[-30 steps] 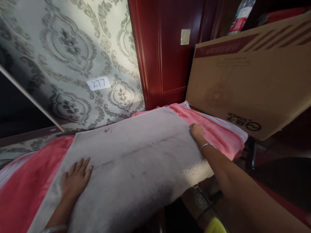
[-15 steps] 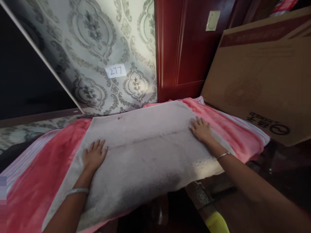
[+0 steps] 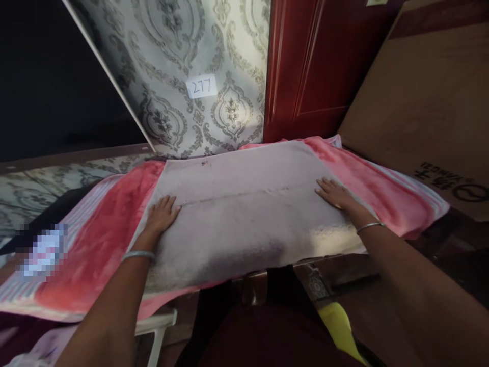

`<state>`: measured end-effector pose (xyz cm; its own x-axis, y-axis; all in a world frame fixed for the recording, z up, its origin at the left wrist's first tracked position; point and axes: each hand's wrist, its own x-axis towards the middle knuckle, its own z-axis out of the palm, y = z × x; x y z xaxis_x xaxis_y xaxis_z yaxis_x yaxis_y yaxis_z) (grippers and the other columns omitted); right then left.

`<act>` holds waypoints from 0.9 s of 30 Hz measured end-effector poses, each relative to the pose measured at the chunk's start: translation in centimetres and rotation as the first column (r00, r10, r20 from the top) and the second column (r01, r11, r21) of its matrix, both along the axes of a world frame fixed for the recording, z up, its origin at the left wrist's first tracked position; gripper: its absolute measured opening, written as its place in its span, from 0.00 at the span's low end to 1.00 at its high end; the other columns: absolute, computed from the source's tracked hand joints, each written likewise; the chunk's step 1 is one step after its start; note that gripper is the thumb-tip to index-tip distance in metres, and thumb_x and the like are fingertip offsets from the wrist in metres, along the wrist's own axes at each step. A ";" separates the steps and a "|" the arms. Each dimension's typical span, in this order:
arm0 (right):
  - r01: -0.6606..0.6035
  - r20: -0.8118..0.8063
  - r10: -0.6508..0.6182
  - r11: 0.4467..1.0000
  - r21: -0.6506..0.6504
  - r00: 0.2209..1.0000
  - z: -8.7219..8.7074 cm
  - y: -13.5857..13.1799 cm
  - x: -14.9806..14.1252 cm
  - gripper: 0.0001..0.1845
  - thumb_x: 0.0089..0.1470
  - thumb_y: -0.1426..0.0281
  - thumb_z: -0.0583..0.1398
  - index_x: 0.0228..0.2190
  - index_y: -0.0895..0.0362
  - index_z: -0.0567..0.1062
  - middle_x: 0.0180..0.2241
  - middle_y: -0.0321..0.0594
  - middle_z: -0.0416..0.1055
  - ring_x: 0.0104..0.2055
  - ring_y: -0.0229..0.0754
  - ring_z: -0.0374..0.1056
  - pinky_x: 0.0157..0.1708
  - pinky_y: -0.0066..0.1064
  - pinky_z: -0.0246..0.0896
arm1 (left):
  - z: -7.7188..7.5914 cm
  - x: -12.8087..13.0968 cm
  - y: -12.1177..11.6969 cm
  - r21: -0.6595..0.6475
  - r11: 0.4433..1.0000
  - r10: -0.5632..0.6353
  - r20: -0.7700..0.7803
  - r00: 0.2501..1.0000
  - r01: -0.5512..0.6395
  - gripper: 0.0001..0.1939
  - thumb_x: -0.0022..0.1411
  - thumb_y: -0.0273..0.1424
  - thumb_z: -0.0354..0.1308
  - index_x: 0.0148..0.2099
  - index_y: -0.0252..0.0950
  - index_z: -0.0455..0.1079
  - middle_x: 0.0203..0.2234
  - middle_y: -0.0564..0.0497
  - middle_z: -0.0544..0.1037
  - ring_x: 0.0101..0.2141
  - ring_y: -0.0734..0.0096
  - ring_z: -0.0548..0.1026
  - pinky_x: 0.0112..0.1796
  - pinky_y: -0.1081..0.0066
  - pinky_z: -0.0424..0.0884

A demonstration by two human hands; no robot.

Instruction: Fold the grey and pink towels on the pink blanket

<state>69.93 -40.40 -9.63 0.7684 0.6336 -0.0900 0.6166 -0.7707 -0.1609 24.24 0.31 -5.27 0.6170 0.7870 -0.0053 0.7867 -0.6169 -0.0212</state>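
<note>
A grey cloth (image 3: pixel 237 229), soft like a towel, lies spread flat with a faint crease across its middle. Under it is a pink cloth (image 3: pixel 114 229) with striped ends, showing at both sides and along the near edge. My left hand (image 3: pixel 161 214) rests palm down near the grey cloth's left edge, its fingers stretched out. Toward the right edge, my right hand (image 3: pixel 332 193) also lies flat with fingers extended. Neither hand grips anything. What supports the cloths is mostly hidden beneath them.
Behind the cloths stand a patterned wall with a paper label (image 3: pixel 201 86) reading 277 and a red door panel (image 3: pixel 317 66). A large cardboard box (image 3: pixel 416 97) leans at right, a dark screen (image 3: pixel 64 86) at left. Something yellow (image 3: pixel 338 326) is below the near edge.
The view has tilted down and turned slightly left, showing more of the near side and the floor. Both hands stay flat on the grey cloth; the right sits slightly nearer me.
</note>
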 end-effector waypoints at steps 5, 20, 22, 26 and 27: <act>0.122 0.093 -0.122 0.993 0.010 0.988 -0.2 -5.3 -1.9 0.31 0.69 0.60 0.46 0.66 0.61 0.59 0.68 0.55 0.52 0.68 0.58 0.50 0.63 0.51 0.50 | -0.8 -6.6 0.3 0.015 0.999 0.039 0.029 0.999 -0.040 0.35 0.68 0.42 0.38 0.71 0.29 0.53 0.70 0.40 0.54 0.69 0.55 0.51 0.66 0.54 0.50; 0.699 -0.260 -0.653 0.619 0.359 0.712 -1.6 -14.2 -4.5 0.12 0.46 0.58 0.58 0.25 0.53 0.75 0.20 0.44 0.68 0.29 0.55 0.68 0.33 0.43 0.64 | 0.9 -11.6 -3.8 -0.095 0.919 0.394 0.209 0.895 -0.382 0.22 0.62 0.37 0.49 0.50 0.34 0.77 0.39 0.41 0.83 0.42 0.54 0.80 0.38 0.65 0.73; 0.730 -0.389 -0.619 0.547 0.410 0.682 -2.6 -15.0 -4.9 0.10 0.43 0.57 0.60 0.22 0.50 0.70 0.18 0.42 0.66 0.24 0.52 0.65 0.28 0.43 0.63 | 1.0 -12.4 -4.0 -0.119 0.923 0.383 0.214 0.898 -0.365 0.21 0.62 0.37 0.48 0.46 0.34 0.78 0.37 0.43 0.83 0.39 0.57 0.80 0.36 0.67 0.72; 0.678 -0.480 -0.479 0.502 0.536 0.735 -5.0 -15.6 -5.3 0.12 0.44 0.56 0.59 0.27 0.50 0.72 0.20 0.45 0.67 0.23 0.51 0.66 0.25 0.44 0.65 | 1.2 -13.0 -5.2 -0.109 0.921 0.389 0.175 0.905 -0.375 0.20 0.62 0.36 0.48 0.45 0.32 0.77 0.37 0.42 0.82 0.39 0.57 0.79 0.35 0.67 0.71; 0.627 -0.407 -0.479 0.546 0.556 0.778 -5.4 -15.6 -5.3 0.14 0.46 0.55 0.57 0.31 0.50 0.74 0.20 0.46 0.67 0.24 0.52 0.67 0.25 0.45 0.66 | 1.3 -12.8 -5.6 -0.091 0.915 0.403 0.149 0.903 -0.394 0.20 0.63 0.36 0.48 0.46 0.31 0.77 0.38 0.40 0.82 0.39 0.55 0.79 0.35 0.66 0.71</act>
<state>64.58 -55.98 -15.02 0.9989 0.0398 -0.0263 0.0031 -0.6053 -0.7960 11.41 -5.28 -4.01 0.2480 0.9686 0.0152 0.9568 -0.2474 0.1527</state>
